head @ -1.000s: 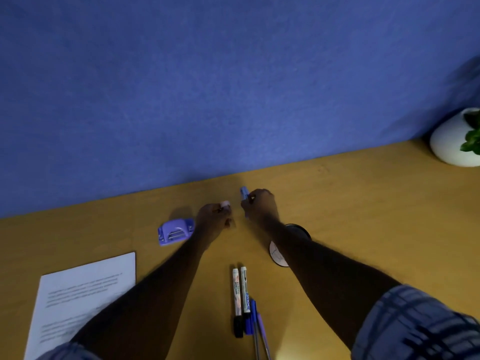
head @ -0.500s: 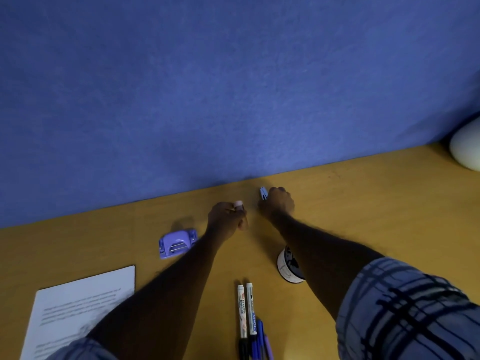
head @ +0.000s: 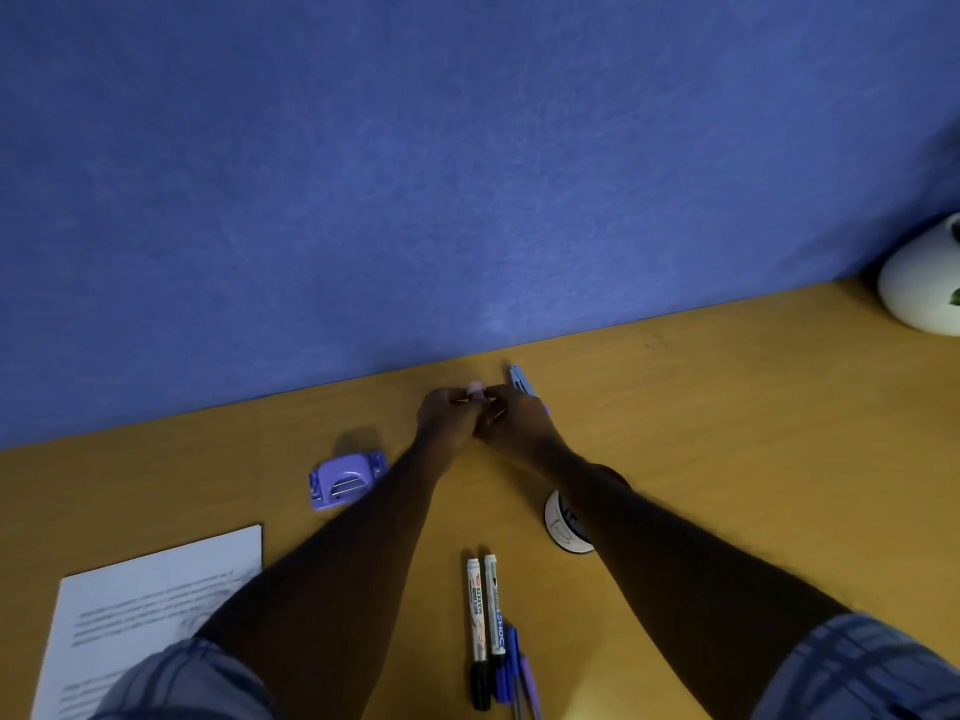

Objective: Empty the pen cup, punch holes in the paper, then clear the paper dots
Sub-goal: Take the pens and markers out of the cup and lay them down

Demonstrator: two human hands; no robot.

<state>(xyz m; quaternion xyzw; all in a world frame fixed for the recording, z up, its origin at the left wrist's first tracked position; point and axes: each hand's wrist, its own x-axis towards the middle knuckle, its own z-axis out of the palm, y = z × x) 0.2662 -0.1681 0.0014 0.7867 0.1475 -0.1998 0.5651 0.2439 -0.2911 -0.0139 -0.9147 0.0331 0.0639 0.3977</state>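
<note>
Blue partition wall (head: 467,174) backs the wooden tabletop (head: 727,407). Printed paper (head: 156,605) lies front-left, the purple hole punch (head: 345,480) beyond it, the pen cup (head: 566,522) under the right forearm. Left hand (head: 447,415) pinches a pinkish item (head: 475,391); right hand (head: 514,413) grips a blue pen (head: 521,379), touching.

Both hands meet near the wall, left hand (head: 448,419) pinching a pink-tipped item (head: 475,391), right hand (head: 514,419) gripping a blue pen (head: 521,380).
</note>
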